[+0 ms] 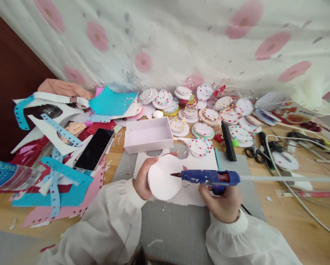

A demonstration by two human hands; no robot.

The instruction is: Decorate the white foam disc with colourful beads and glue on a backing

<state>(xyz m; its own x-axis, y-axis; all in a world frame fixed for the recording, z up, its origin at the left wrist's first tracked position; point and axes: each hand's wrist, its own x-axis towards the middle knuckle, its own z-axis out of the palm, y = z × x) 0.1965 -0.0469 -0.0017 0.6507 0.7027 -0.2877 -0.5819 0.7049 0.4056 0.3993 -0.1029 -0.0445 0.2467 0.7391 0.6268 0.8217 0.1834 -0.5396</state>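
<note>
My left hand (pixel 141 179) is closed on a white foam disc (pixel 162 179), holding it up by its left edge above the grey cutting mat (pixel 170 224). A blue glue gun (pixel 209 177) is gripped in my right hand (pixel 222 200). Its brown nozzle points left and touches the face of the disc. A clear glue stick juts out of the gun's back toward the right. Both sleeves are white.
A white open box (pixel 148 137) sits beyond my hands. Several decorated paper discs (pixel 200 129) crowd the back. A black phone (pixel 94 149), blue and pink paper scraps and a water bottle (pixel 10 176) lie at left. Scissors (pixel 254 152), cables and tools lie at right.
</note>
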